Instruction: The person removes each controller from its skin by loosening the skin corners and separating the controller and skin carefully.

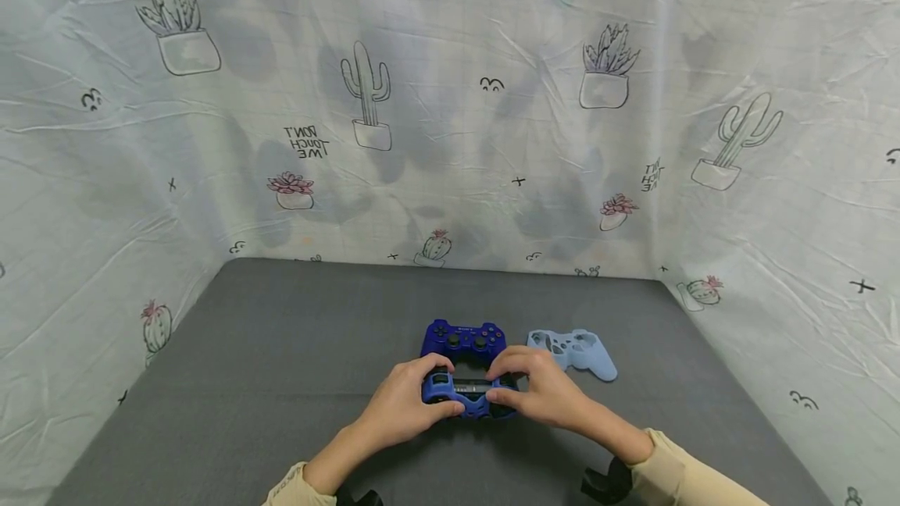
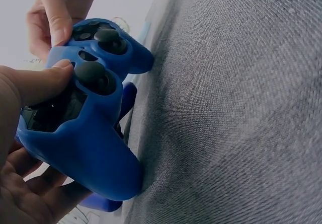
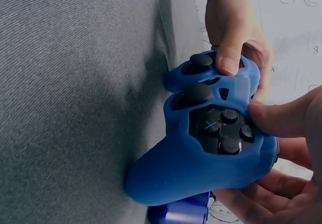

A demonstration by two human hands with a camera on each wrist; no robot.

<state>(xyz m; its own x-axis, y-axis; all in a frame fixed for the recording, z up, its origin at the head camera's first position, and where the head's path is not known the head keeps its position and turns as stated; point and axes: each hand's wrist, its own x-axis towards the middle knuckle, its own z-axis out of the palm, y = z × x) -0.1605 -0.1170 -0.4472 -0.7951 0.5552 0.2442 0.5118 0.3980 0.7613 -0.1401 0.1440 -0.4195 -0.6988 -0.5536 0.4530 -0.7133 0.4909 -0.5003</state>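
Both hands hold a black game controller in a blue silicone cover, tilted with its grips down against the grey cloth. My left hand grips one end, thumb on the face by the cover's edge and fingers behind. The other end is in my right hand, gripped the same way. In the right wrist view, black face buttons and thumbsticks show through the cover's openings. Just beyond lies a dark blue controller without a cover, partly hidden by the hands in the head view.
Right of the dark blue controller, a light blue silicone cover lies flat, close to my right hand. Grey cloth covers the table. White curtains with cactus drawings enclose the back and both sides.
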